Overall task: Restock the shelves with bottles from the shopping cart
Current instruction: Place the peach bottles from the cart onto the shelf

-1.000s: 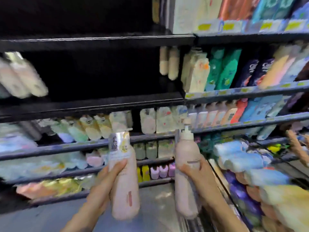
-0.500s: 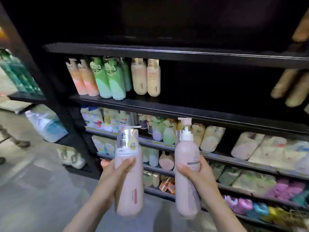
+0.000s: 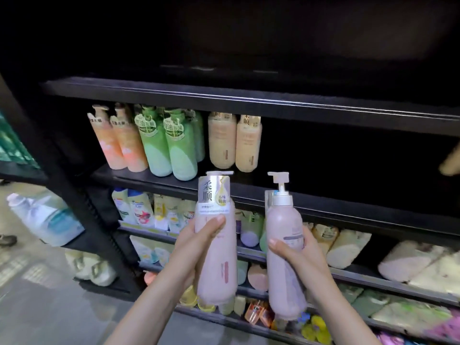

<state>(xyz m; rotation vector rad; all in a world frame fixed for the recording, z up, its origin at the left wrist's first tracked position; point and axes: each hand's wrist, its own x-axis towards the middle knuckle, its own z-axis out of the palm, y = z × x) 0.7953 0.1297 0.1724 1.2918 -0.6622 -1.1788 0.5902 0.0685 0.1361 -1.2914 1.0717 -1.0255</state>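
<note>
Holding one pink pump bottle in each hand, the person stood facing the dark shelving unit. The left hand (image 3: 196,242) wrapped its grip round the labelled pink bottle (image 3: 216,245), thumb pressed just under the silver label; the right hand (image 3: 298,255) curled its grip round the plain pink bottle (image 3: 283,247) with the white pump head. Both bottles stood nearly upright, close together but apart, in front of the middle shelf (image 3: 323,207). On that shelf, at about eleven o'clock from the hands, orange bottles (image 3: 119,143), green bottles (image 3: 169,148) and two beige bottles (image 3: 234,143) stood in a row, and the dark stretch to the right of the beige pair, at about one o'clock, looked free. To do the step well, each bottle probably wanted lifting over the shelf lip, pump clear of the shelf above (image 3: 249,100), then setting down upright beside the beige pair, label outward. The shopping cart was not in view.
</note>
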